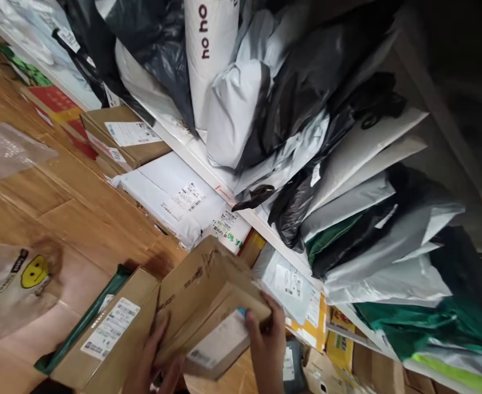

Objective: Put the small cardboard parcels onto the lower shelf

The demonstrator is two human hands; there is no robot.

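At the far left a clear plastic bag with a yellow smiley face lies on the wooden floor, and another sheet of clear plastic lies higher up near the left edge. Just right of the smiley bag a long cardboard box with a white label rests on a green package whose edge shows along its upper side. The left hand comes up from the bottom edge with its fingers spread flat against the near face of a small cardboard box, which is tilted and held off the floor, touching the long box at its left. The right hand grips the same small box at its right corner, fingers curled over the top edge beside its white label; so both hands are closed around this one box, at the bottom centre of the view. Behind it, flat white parcels with barcode labels and a brown carton lie under a white shelf that runs on a slant. On the shelf, towards the right, stand crowded mailer bags in grey, black and white, and further right a green bag, with yellow cartons underneath
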